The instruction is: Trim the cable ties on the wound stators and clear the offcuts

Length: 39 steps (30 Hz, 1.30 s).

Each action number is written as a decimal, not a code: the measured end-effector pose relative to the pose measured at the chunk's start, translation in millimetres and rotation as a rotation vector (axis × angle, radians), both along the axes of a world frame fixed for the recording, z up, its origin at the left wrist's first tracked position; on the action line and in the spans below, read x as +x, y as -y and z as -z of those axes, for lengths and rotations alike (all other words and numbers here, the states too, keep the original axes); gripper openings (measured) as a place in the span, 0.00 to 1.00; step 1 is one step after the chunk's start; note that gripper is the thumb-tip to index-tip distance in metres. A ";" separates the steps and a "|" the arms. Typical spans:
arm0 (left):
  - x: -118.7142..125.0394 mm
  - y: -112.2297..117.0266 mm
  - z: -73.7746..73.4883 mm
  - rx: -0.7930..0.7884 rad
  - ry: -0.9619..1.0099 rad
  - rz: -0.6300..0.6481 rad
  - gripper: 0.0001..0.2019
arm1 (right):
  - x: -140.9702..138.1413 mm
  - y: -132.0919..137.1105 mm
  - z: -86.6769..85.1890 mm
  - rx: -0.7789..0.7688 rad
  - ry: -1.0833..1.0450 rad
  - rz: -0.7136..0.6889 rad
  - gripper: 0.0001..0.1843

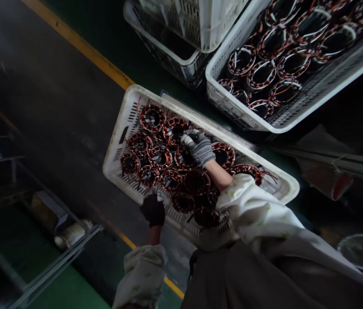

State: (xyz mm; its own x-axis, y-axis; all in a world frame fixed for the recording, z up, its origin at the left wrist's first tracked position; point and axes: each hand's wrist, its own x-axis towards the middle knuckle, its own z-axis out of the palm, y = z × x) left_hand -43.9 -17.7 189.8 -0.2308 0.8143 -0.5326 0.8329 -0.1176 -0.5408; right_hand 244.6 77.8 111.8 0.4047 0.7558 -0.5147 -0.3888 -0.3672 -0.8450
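A white plastic crate (126,124) lies on the floor, filled with several copper-wound stator coils (152,117). My right hand (197,147), in a grey knit glove, reaches into the crate with fingers curled around the top of one coil (184,157) near the middle. My left hand (152,210), in a dark glove, grips the crate's near rim (181,221). Both arms wear pale sleeves.
A second white crate (233,101) of larger wound stators stands at the upper right. Stacked crates (197,30) sit at the top centre. A yellow floor line (81,45) runs diagonally. A metal frame (52,262) is at the lower left.
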 end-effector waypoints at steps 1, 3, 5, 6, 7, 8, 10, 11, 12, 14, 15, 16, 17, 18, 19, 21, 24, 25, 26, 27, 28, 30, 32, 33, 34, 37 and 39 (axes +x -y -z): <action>-1.1 -0.1 0.3 0.008 -0.001 0.007 0.26 | -1.5 -6.4 5.0 -0.031 0.038 -0.030 0.20; -3.0 -0.4 1.0 0.017 0.001 0.006 0.24 | -2.7 -14.1 11.9 -0.075 0.088 -0.099 0.16; -4.4 -0.3 1.7 0.017 0.001 -0.007 0.23 | -2.1 -16.1 13.4 -0.079 0.121 -0.155 0.15; -5.0 -0.1 2.0 0.017 0.002 -0.009 0.23 | -1.5 -15.8 12.4 -0.079 0.135 -0.172 0.15; -5.6 0.4 2.4 0.019 0.006 -0.007 0.23 | -0.7 -15.1 10.6 -0.084 0.149 -0.187 0.15; -6.2 0.9 2.7 0.022 0.011 -0.003 0.23 | 0.1 -14.3 8.3 -0.094 0.166 -0.201 0.15; -7.3 2.2 3.3 0.027 0.020 0.000 0.23 | 1.1 -13.3 4.2 -0.130 0.205 -0.228 0.15; -7.7 2.8 3.4 0.029 0.022 0.000 0.23 | 1.3 -13.4 3.0 -0.151 0.218 -0.235 0.15; -7.9 3.2 3.4 0.027 0.022 -0.001 0.23 | 1.4 -14.0 2.9 -0.165 0.221 -0.235 0.15; -7.5 3.7 3.0 0.024 0.021 0.000 0.24 | 1.4 -16.1 5.2 -0.163 0.203 -0.218 0.16; -6.8 3.7 2.5 0.023 0.023 0.002 0.24 | 1.8 -16.8 6.8 -0.146 0.187 -0.199 0.16; -5.8 3.7 1.9 0.018 0.024 0.003 0.24 | 2.5 -16.8 7.9 -0.119 0.166 -0.167 0.17; -4.5 3.6 1.3 0.013 0.023 -0.002 0.24 | 3.3 -15.4 7.7 -0.085 0.138 -0.123 0.18; -3.0 3.6 0.8 0.009 0.021 -0.011 0.24 | 4.1 -12.4 5.8 -0.050 0.102 -0.068 0.20; -1.3 3.6 0.4 0.004 0.020 -0.022 0.23 | 4.4 -7.7 1.9 -0.019 0.060 -0.007 0.21; 2.5 3.8 -0.2 -0.003 0.024 -0.048 0.22 | 1.7 6.2 -10.6 0.022 -0.027 0.090 0.24; 7.7 4.2 -0.9 -0.013 0.057 -0.092 0.22 | -16.0 27.0 -29.2 0.041 -0.146 0.022 0.24; 9.0 4.3 -1.3 -0.016 0.070 -0.105 0.21 | -25.8 31.0 -31.9 0.041 -0.191 -0.047 0.24; 10.0 4.5 -1.7 -0.018 0.082 -0.116 0.20 | -36.7 32.7 -31.9 0.034 -0.226 -0.119 0.24; 10.7 4.8 -2.2 -0.022 0.094 -0.125 0.18 | -48.1 32.3 -29.2 0.019 -0.238 -0.184 0.23; 11.1 5.3 -2.7 -0.026 0.105 -0.131 0.16 | -59.2 30.2 -24.1 -0.002 -0.221 -0.236 0.22; 10.7 6.9 -2.9 -0.031 0.128 -0.139 0.14 | -76.9 22.8 -9.9 -0.050 -0.118 -0.304 0.18; 8.9 9.3 -1.6 -0.035 0.155 -0.148 0.14 | -86.1 15.7 4.3 -0.080 -0.007 -0.351 0.14; 7.8 10.6 -0.5 -0.032 0.171 -0.150 0.15 | -87.6 13.5 9.7 -0.085 0.026 -0.370 0.13; 6.7 11.8 0.7 -0.031 0.185 -0.154 0.15 | -87.6 12.5 13.5 -0.083 0.042 -0.384 0.13; 5.4 14.4 2.9 -0.029 0.211 -0.162 0.17 | -83.4 14.9 16.8 -0.068 0.071 -0.412 0.14; 6.5 14.6 2.2 -0.030 0.212 -0.171 0.18 | -81.1 17.8 16.2 -0.063 0.111 -0.419 0.13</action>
State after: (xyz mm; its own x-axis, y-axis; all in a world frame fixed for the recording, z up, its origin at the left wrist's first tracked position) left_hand -37.4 -32.2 187.6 -0.2442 0.7562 -0.6070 0.9364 0.0212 -0.3503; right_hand 163.4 60.0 95.6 0.1247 0.8350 -0.5359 -0.1035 -0.5263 -0.8440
